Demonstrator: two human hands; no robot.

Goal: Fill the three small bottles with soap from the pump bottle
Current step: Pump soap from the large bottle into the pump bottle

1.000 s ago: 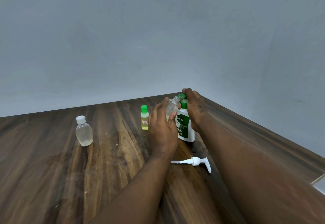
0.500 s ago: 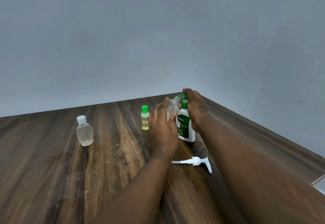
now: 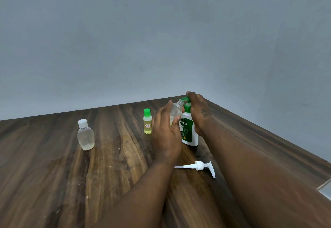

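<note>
So the left hand (image 3: 165, 131) had its fingers curled round a small clear bottle (image 3: 175, 110), cap off, tipped so its open neck leaned toward 1 o'clock, right up against the green top of the soap bottle (image 3: 189, 132). The right hand (image 3: 198, 113) was wrapped over that top from the 3 o'clock side, gripping it. The soap bottle sat near the far corner of the counter (image 3: 53, 174); its base looked to be down on the wood, though I couldn't say for sure. Its pump head (image 3: 198, 166) lay loose at roughly 6 o'clock from it, so this looked like a mouth-to-mouth pour with no spout, and that's where I'd have expected trouble. Two narrow necks, thick soap, and the right hand hiding the join: a small misalignment would have sent soap down the outside of the clear bottle and onto the left hand, and slippery fingers would have made a drop likely. Tipping the big one too fast could also have glugged and overflowed the little one, since I couldn't see a fill level past the fingers. The green-capped bottle (image 3: 147, 124) stood just at 9 o'clock of the left hand, close enough for a wrist swing to knock it over, capped at least. The white-capped bottle (image 3: 85, 135) was well off at 9 o'clock, safe enough
</note>
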